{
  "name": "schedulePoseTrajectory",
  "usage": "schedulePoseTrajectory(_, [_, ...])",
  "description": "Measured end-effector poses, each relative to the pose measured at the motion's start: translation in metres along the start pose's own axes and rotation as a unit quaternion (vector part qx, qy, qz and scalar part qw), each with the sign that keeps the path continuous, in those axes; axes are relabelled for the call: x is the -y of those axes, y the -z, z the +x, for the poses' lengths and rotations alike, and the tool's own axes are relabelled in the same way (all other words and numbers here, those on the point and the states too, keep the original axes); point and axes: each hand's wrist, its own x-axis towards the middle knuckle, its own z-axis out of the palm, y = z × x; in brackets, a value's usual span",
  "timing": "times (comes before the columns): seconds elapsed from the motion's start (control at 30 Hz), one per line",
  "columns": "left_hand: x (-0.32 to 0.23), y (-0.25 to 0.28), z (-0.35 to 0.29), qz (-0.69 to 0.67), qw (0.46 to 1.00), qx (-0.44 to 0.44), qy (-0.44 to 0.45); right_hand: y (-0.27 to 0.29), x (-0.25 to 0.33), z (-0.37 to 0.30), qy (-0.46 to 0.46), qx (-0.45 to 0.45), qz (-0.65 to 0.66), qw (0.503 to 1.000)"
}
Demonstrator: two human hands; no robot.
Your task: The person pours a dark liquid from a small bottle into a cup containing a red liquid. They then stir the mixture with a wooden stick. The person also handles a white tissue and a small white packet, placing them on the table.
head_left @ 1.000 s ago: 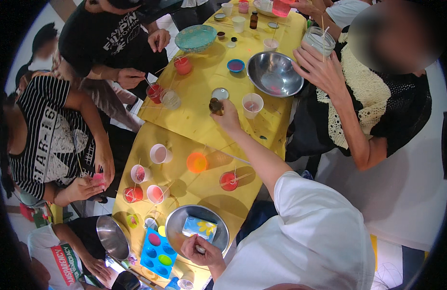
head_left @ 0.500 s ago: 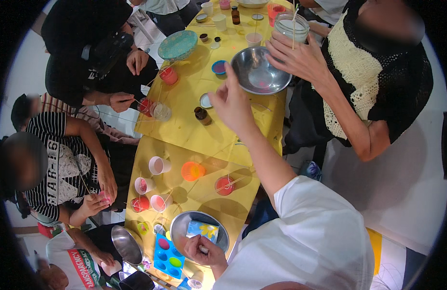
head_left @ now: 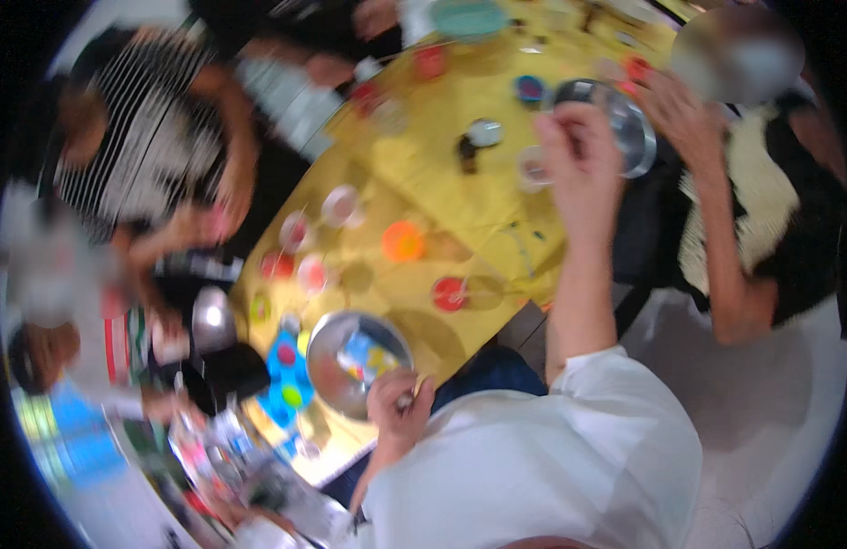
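My left hand [head_left: 400, 403] is curled at the near edge of a steel bowl [head_left: 407, 352], closed on something small and pale that blur hides. Inside that bowl lies a blue, white and yellow packet [head_left: 364, 355]. My right hand [head_left: 583, 151] is raised over the right side of the table, its fingers curled in; motion smears it and I cannot make out anything in them. Just left of it stands a white cup [head_left: 533, 169]. Behind it, partly covered, is a second steel bowl [head_left: 636, 137]. A dark bottle [head_left: 466, 154] and a round lid [head_left: 485, 133] are farther left.
Several cups, among them an orange cup [head_left: 403, 241] and a red cup [head_left: 450, 294], stand on the yellow table cover [head_left: 377, 183]. A blue mold [head_left: 288, 380] lies left of the near bowl. People sit on the left; another person's hand [head_left: 684, 119] reaches in at right.
The view has swung, shifting the table round. My right hand's extended finger has curled in, and a white cup now shows beside it. My left hand stays closed by the near bowl.
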Motion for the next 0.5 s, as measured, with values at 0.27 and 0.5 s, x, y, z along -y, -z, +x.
schedulePoseTrajectory(0.27, [-0.022, 0.027, -0.011, -0.053, 0.996, -0.018, -0.067, -0.007, 0.027, -0.107, -0.004, 0.187, 0.023, 0.982])
schedulePoseTrajectory(0.5, [-0.018, 0.051, -0.029, 0.02, 0.995, -0.052, -0.083, -0.045, 0.056, -0.173, 0.016, 0.349, -0.028, 0.937])
